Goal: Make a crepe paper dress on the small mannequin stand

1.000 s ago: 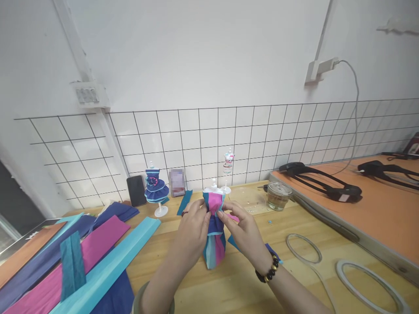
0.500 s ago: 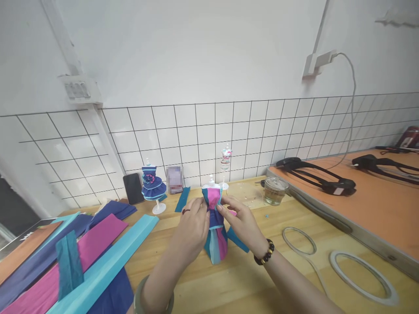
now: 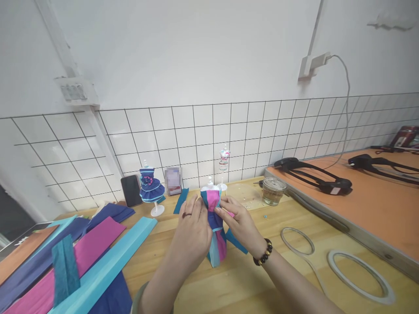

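Viewed from my remote station through the head camera, a small dress [image 3: 214,221] stood upright near the middle of the wooden surface [image 3: 258,288], fitted over a white doll-sized bust [image 3: 210,186] whose shoulders and neck knob rose above the neckline. My right hand [image 3: 241,221] had its thumb laid on the front of the bodice and its fingers behind the side edge, clamped lightly on the cloth just above the waist. My left hand [image 3: 193,226] lay along the opposite side, its fingers close together against the bodice; its thumb was hidden, so I could not tell whether it pinched. I judged the dress very light, soft and limp, with thin panels likely to crease or slide over the smooth bust under a hard pull. The bust appeared stiff but light, and probably easy to tip, so I considered a paired, gentle hold at both sides of the waist the steadiest. The skirt, hanging in loose folds below, seemed a poor place to grip. A teal strip [image 3: 236,242] lay just beside it, partly beneath my right hand.
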Action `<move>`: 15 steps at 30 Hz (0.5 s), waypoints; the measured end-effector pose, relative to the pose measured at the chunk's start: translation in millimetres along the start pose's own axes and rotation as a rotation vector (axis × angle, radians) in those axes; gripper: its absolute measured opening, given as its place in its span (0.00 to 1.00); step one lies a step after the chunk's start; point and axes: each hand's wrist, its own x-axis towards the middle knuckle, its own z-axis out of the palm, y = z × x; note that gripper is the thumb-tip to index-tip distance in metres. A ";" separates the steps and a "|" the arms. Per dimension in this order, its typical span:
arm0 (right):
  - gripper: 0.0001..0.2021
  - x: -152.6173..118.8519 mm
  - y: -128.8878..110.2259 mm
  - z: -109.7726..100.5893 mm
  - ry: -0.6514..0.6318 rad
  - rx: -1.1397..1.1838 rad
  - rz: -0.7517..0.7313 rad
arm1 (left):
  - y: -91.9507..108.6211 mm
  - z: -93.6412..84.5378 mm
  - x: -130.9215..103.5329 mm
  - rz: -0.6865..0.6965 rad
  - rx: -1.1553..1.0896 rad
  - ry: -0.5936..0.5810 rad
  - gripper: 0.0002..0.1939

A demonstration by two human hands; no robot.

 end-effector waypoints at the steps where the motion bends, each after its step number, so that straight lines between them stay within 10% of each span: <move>1: 0.10 0.7 -0.4 -1.5 -0.010 0.007 -0.006 | -0.6 -2.5 0.3 0.000 -0.066 0.001 0.19; 15: 0.12 3.6 -1.1 -11.9 -0.170 0.130 -0.026 | -20.0 -0.9 7.3 -0.348 -0.707 0.059 0.11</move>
